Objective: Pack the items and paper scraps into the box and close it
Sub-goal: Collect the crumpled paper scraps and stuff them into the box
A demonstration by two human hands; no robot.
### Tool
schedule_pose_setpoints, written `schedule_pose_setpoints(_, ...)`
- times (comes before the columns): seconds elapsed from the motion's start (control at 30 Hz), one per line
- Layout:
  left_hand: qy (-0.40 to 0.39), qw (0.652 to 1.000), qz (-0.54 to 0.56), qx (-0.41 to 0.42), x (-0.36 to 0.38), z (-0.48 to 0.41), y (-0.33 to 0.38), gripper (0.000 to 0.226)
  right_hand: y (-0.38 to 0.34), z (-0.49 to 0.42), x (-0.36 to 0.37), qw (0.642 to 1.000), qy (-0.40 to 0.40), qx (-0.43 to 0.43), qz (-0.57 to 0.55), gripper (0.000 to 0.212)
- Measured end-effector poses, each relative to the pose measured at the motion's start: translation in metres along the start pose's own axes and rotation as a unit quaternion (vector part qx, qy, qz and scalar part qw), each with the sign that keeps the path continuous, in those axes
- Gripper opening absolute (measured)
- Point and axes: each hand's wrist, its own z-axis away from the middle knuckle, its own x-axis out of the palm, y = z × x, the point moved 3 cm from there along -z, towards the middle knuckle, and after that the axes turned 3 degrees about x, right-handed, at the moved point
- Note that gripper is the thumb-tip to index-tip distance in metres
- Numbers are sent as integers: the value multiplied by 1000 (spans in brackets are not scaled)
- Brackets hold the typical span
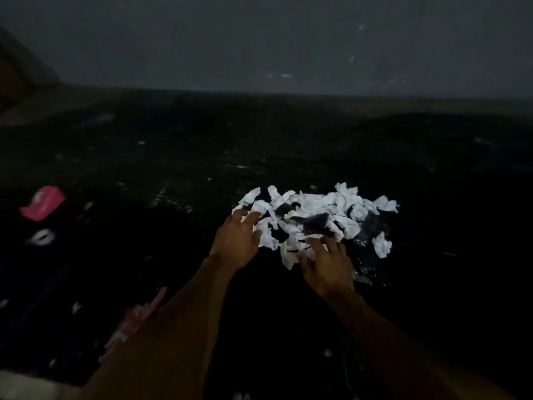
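A heap of crumpled white paper scraps (317,215) lies on a dark surface in dim light, with a few dark pieces mixed in. My left hand (236,241) reaches to the heap's left edge, fingers spread and relaxed, fingertips touching the scraps. At the heap's near edge my right hand (326,267) has its fingers spread over the scraps. Neither hand visibly holds anything. No box can be made out in the darkness.
A pink cap-like object (43,202) lies at the far left, a small white scrap (43,236) just below it. Pinkish material (135,321) shows beside my left forearm. Crinkled clear plastic (366,246) glints under the heap's right side. A grey wall rises behind.
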Motion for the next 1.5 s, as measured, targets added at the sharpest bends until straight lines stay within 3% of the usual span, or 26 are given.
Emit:
schedule_pose_setpoints(0.17, -41, 999, -3, 31, 29, -22, -34, 62, -25, -1, 26, 996, 54, 63, 42, 56)
schedule_pose_setpoints(0.27, -60, 996, 14, 61, 47, -37, -48, 68, -35, -11, 43, 994, 26, 80, 75, 57)
schedule_pose_setpoints(0.4, -122, 985, 27, 120, 73, -49, -59, 60, -33, -28, 62, 992, 16, 92, 85, 57)
schedule_pose_setpoints(0.57, 3, 980, 106, 167, 88, -37, -60, 34, -24, -31, 75, 993, 107, 42, 36, 33)
schedule_pose_setpoints(0.7, 26, 985, 86, 149, 89, -35, -59, 26, -16, -28, 77, 988, 149, 28, 14, 26)
schedule_pose_setpoints(0.9, 28, 986, 65, 152, 84, -32, -55, 24, -25, -24, 65, 997, 68, 22, -35, 26)
schedule_pose_setpoints(1.0, -10, 987, 109, 119, 69, -30, -48, 28, -31, -19, 48, 990, 26, 73, -122, 51)
schedule_pose_setpoints(1.1, -38, 987, 150, 44, 48, -29, -47, 25, -33, -17, 34, 981, 51, 113, -147, 65)
schedule_pose_setpoints(1.3, 39, 986, 165, 6, 16, -62, -59, 51, -47, -41, 19, 990, 63, 60, -108, 74)
schedule_pose_setpoints(1.5, -5, 993, 100, 64, 34, -89, -67, 72, -59, -64, 36, 998, -67, 20, 0, 72)
